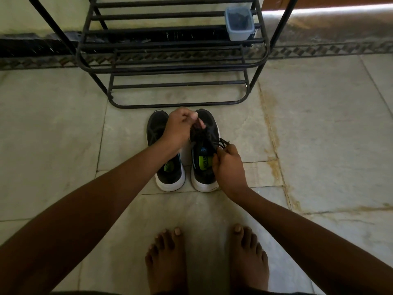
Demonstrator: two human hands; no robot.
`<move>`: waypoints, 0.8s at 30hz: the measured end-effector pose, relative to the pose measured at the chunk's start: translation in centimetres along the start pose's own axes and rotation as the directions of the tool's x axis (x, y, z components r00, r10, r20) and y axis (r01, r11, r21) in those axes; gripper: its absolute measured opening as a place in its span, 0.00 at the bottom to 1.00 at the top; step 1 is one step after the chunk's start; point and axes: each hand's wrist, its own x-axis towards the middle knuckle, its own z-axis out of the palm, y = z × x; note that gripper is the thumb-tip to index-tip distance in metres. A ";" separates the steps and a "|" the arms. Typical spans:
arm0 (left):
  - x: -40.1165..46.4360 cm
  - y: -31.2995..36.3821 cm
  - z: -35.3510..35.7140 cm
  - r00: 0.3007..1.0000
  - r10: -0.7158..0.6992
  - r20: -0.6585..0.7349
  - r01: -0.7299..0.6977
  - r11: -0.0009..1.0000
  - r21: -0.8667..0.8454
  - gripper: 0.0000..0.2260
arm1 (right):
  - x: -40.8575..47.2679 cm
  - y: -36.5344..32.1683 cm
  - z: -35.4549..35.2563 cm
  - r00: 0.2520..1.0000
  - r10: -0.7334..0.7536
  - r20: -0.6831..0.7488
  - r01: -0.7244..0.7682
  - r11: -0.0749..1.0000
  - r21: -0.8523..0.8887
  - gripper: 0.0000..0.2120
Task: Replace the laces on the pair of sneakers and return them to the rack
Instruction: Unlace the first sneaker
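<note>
A home entryway: a black metal shoe rack point(170, 52) stands against the far wall on a stone-tiled floor point(319, 124).

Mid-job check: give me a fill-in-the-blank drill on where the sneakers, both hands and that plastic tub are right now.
1. Both sneakers stand on the ____, in front of the rack.
2. The right hand pinches a black ____.
3. The left hand works at the ____ sneaker's upper.
4. The plastic tub sits on the ____.

Missing words: floor; lace; right; rack
</note>
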 end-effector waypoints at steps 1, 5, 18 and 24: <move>0.0 0.3 -0.1 0.995 -0.098 0.000 0.096 0.978 -0.186 0.07 | 0.0 0.0 0.0 1.000 0.002 -0.001 -0.002 1.000 0.001 0.11; 0.0 0.4 -0.2 0.996 -0.081 0.037 0.086 0.980 -0.179 0.09 | -0.1 -0.1 -0.1 1.000 0.016 0.009 -0.016 1.000 0.006 0.11; 0.6 2.1 -0.7 0.858 0.104 0.504 -0.467 0.568 0.678 0.07 | -0.2 -0.5 -0.3 1.000 0.010 0.017 -0.010 1.000 -0.009 0.10; 2.7 0.9 -3.2 0.692 0.100 0.715 -0.715 0.225 0.661 0.15 | -0.2 -0.5 -0.3 0.999 0.045 0.026 -0.045 0.999 -0.003 0.11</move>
